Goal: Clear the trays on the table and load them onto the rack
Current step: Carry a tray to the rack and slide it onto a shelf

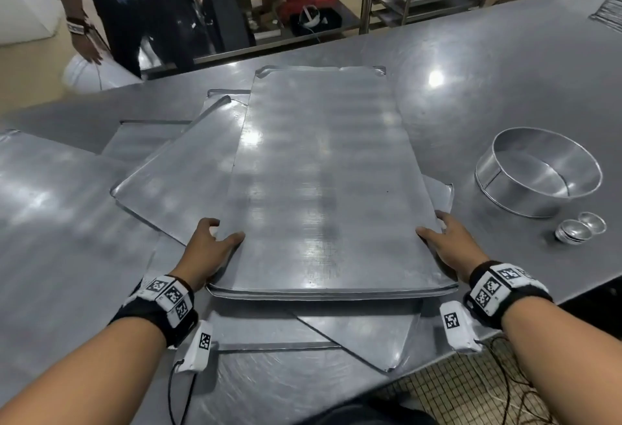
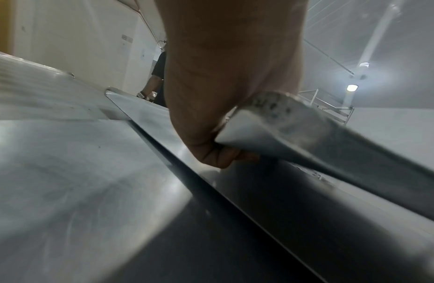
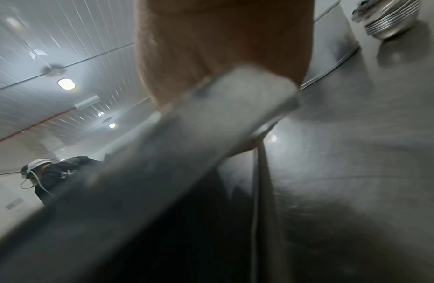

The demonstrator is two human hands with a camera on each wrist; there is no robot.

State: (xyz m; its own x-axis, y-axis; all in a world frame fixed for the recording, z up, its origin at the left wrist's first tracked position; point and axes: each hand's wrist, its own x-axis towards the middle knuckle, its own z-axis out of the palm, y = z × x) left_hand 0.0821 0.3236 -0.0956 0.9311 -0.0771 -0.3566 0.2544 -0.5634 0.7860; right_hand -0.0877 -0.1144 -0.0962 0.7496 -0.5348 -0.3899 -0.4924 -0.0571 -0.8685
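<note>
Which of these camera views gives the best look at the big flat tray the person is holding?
The head view: it shows the whole top tray lying on the pile, the left hand and right hand gripping its sides. The left wrist view shows only one blurred corner in the fingers; the right wrist view shows another.

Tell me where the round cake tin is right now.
In the head view the round cake tin stands on the table at the right, apart from the top tray, just behind the small stacked bowls.
</note>
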